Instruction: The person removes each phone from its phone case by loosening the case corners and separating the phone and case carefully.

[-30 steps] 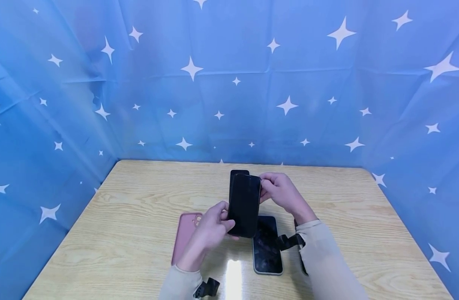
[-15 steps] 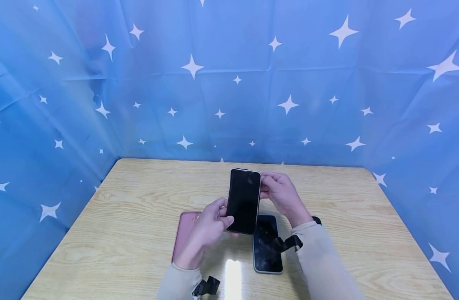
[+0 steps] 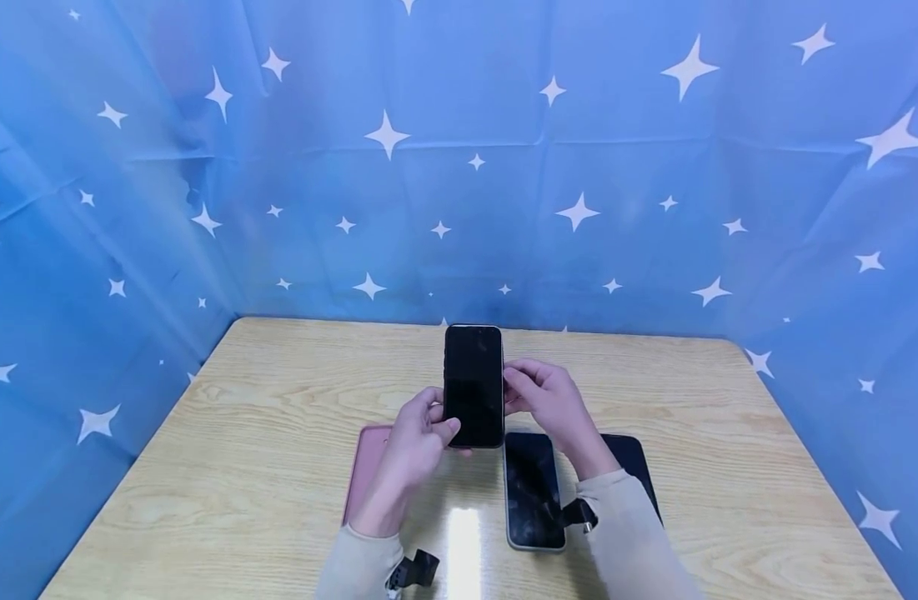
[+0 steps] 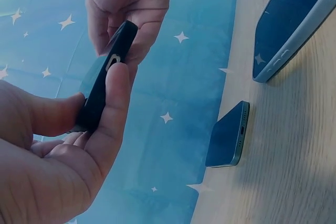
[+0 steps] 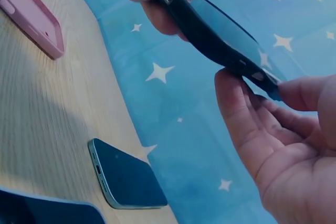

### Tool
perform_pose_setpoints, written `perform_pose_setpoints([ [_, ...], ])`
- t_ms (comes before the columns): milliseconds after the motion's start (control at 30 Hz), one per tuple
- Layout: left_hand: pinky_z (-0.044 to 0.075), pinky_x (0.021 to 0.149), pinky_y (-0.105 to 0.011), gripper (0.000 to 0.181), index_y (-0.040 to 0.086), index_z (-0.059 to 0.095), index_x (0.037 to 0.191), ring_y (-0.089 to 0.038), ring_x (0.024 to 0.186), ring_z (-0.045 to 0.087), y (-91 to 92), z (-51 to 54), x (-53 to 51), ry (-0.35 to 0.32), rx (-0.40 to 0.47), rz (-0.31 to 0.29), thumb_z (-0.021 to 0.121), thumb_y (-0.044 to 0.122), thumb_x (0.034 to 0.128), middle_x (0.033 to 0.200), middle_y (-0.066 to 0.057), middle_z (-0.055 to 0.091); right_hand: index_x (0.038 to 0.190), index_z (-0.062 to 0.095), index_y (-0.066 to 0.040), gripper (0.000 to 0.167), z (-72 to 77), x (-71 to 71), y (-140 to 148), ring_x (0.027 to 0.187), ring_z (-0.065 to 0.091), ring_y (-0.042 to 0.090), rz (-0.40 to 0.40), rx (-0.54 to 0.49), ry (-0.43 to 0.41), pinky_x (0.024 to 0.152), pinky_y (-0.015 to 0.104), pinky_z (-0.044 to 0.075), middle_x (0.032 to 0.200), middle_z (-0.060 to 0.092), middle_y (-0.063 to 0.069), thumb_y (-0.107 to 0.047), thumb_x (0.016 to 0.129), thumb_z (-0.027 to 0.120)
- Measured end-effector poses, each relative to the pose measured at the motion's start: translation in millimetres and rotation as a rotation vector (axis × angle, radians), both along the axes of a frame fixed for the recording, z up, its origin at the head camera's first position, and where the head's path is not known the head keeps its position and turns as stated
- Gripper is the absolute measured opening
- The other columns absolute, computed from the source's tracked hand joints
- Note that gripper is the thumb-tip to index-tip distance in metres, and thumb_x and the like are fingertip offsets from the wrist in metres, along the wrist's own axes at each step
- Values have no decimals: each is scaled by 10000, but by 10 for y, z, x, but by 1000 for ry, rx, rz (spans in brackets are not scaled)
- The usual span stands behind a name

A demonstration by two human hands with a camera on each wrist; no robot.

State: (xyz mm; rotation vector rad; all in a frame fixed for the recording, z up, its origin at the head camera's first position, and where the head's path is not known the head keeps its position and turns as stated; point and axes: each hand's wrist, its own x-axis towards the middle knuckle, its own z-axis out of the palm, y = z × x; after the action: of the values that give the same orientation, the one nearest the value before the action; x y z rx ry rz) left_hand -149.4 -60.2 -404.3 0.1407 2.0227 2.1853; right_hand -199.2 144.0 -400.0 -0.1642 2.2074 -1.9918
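A phone point(image 3: 474, 387) with a black screen stands raised above the table, between both hands. Round it is a soft black case point(image 5: 202, 40); in the right wrist view its side looks bent, and a strip of the phone's glass edge rises above the rim. My left hand point(image 3: 413, 446) grips the lower left corner, thumb on the front. On the other side, my right hand point(image 3: 544, 404) pinches the right edge between thumb and fingers. A second phone point(image 5: 128, 177) lies bare on the table in both wrist views, hidden in the head view.
Left of the hands lies a pink phone case point(image 3: 363, 475), partly behind the left arm. A phone in a pale grey-blue case point(image 3: 534, 492) lies before the right wrist. Another dark phone point(image 3: 633, 462) is partly under the right sleeve. A starry blue curtain point(image 3: 459, 192) backs the table.
Both hands have shifted slightly left with the cased phone, which now stands straighter. The right hand has slid a little down its edge. The dark phone by the right sleeve shows more.
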Motion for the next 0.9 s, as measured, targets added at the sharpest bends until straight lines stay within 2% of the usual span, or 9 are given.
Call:
perform_pose_setpoints([
  [167,648,752,-476,199,-117,527,1177,-332,933,745,-12,8,-13,13,9,21,500,-145,982,1183,-314,686,1252,657,81,278,-13,100,-32,816,693,209,17,7,10,761,315,639,958,720,115,-96,1077,534],
  [300,644,766,-499,207,-119,529,1188,-334,946,742,-26,11,-27,32,12,45,496,-149,986,1187,-320,682,1237,654,97,267,-30,168,-44,787,704,210,45,13,41,766,324,645,930,725,124,-78,1066,547],
  [467,645,770,-456,232,-125,535,1224,-341,949,739,-42,29,-33,56,0,73,492,-140,997,1197,-327,679,1261,623,119,286,-58,224,-27,749,731,255,115,36,64,817,355,647,901,698,151,-73,1062,549],
  [600,643,765,-421,234,-127,531,1230,-335,931,738,-54,34,-35,54,5,83,484,-136,1001,1181,-327,681,1282,584,160,317,-73,264,-3,805,759,323,203,37,62,864,390,638,968,721,229,-59,1055,549],
  [733,642,767,-435,232,-124,521,1237,-326,948,733,-66,30,-46,44,25,80,474,-124,1010,1182,-317,680,1275,567,187,311,-75,289,-3,872,762,368,273,19,48,846,421,642,1056,710,326,-20,1046,528],
  [900,642,780,-465,245,-133,515,1252,-353,972,731,-71,22,-47,51,23,75,471,-120,1011,1187,-326,676,1274,577,180,305,-81,297,-20,879,767,347,286,15,40,823,413,646,1089,704,333,20,1026,500],
])
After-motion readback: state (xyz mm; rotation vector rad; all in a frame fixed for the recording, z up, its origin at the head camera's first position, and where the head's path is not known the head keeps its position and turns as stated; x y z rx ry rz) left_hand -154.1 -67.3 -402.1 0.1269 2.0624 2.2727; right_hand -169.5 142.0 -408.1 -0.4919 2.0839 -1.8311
